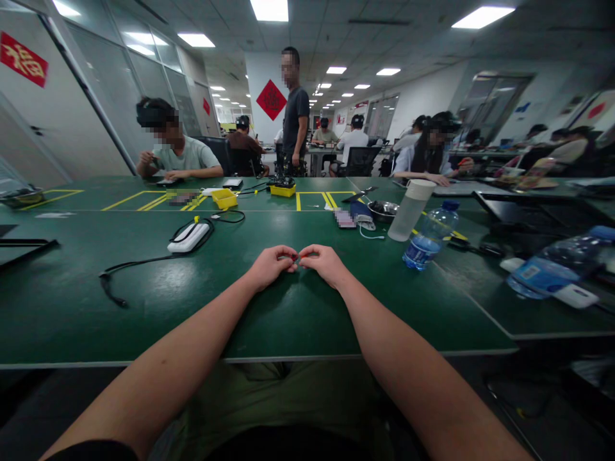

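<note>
My left hand point(273, 266) and my right hand point(325, 264) meet over the green table point(298, 320), both with thumb and fingers curled into a pinch. Their fingertips almost touch each other. Specks of red-orange show at the fingertips of both hands, too small for me to name. Most of whatever is pinched stays hidden behind the fingers. Both wrists rest on or just above the tabletop.
To the left lies a white power bank point(189, 237) with a black cable point(144, 261). On the right stand a frosted bottle point(409, 211) and a water bottle point(430, 237); another bottle point(557, 266) lies tipped. Yellow trays point(224, 199) sit farther back. People work beyond.
</note>
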{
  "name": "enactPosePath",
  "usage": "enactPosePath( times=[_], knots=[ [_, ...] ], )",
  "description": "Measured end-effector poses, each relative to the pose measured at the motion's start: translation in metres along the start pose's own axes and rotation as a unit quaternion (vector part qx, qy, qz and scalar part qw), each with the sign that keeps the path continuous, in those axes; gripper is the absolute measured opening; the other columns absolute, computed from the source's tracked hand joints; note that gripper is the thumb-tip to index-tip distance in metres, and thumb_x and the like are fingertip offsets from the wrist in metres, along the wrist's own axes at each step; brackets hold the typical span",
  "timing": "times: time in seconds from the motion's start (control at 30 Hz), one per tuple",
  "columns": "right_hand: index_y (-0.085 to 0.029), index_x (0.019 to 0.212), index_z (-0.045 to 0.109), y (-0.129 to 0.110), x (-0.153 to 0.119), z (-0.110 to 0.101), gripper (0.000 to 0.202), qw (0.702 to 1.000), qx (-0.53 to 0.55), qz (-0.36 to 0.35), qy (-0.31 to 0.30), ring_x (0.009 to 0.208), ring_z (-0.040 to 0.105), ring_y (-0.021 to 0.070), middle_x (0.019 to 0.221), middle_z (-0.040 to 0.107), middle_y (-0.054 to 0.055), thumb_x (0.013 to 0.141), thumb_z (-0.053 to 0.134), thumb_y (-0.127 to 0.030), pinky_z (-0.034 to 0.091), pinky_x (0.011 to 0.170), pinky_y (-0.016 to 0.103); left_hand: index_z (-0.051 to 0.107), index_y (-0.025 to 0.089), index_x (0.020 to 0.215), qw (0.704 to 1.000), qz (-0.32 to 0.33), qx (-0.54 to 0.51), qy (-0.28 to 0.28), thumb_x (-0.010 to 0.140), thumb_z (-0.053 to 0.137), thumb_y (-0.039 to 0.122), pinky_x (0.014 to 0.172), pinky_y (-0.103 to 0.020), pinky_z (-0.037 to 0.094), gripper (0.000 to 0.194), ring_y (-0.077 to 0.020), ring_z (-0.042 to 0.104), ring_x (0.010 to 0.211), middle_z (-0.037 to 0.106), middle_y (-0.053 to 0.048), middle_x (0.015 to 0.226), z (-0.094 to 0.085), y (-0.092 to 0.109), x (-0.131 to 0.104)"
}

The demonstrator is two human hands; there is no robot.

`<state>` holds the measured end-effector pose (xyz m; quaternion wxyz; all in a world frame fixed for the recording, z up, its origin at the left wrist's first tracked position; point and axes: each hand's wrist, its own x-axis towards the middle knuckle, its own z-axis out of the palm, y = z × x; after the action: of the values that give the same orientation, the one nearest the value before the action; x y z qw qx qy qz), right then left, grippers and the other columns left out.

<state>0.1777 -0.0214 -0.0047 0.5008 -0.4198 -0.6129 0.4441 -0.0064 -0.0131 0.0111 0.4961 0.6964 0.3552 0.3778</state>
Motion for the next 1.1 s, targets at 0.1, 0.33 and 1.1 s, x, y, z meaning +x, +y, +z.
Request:
enactPosePath(
  times=[0.1,0.33,1.1],
  knots=[
    [-0.015,0.085,0.066,0.0000,-0.0004,-0.0003,0.023,1.000,-0.008,0.006,0.009,0.060,0.060,0.0131,0.064,0.065,0.001,0.063,0.068,-0.020,0.048,0.063,0.026,0.061,0.014,0.100,1.000,-0.006,0.017,0.001,0.073,0.060,0.023,0.068,-0.026,0.048,0.029,-0.0139,0.062,0.069,0.066,-0.003,0.076,-0.0005,0.0003,-0.0012],
    [-0.016,0.084,0.064,-0.0018,-0.0012,0.0004,0.025,0.999,-0.034,-0.009,0.009,0.058,0.056,0.0116,0.067,0.061,-0.001,0.060,0.068,-0.019,0.045,0.058,0.024,0.062,0.015,0.098,0.996,0.031,0.079,0.021,0.070,0.062,0.022,0.061,-0.023,0.043,0.029,-0.0114,0.056,0.065,0.062,-0.002,0.078,-0.0007,-0.0033,0.0015],
    [-0.014,0.080,0.066,-0.0075,-0.0018,0.0018,0.019,0.994,0.092,0.056,-0.011,0.065,0.065,0.0142,0.068,0.067,0.003,0.067,0.072,-0.027,0.054,0.066,0.028,0.063,0.012,0.104,0.999,-0.034,-0.040,-0.013,0.078,0.058,0.039,0.064,-0.025,0.048,0.037,-0.0116,0.058,0.063,0.065,-0.004,0.076,-0.0002,0.0001,0.0006]
  ],
)
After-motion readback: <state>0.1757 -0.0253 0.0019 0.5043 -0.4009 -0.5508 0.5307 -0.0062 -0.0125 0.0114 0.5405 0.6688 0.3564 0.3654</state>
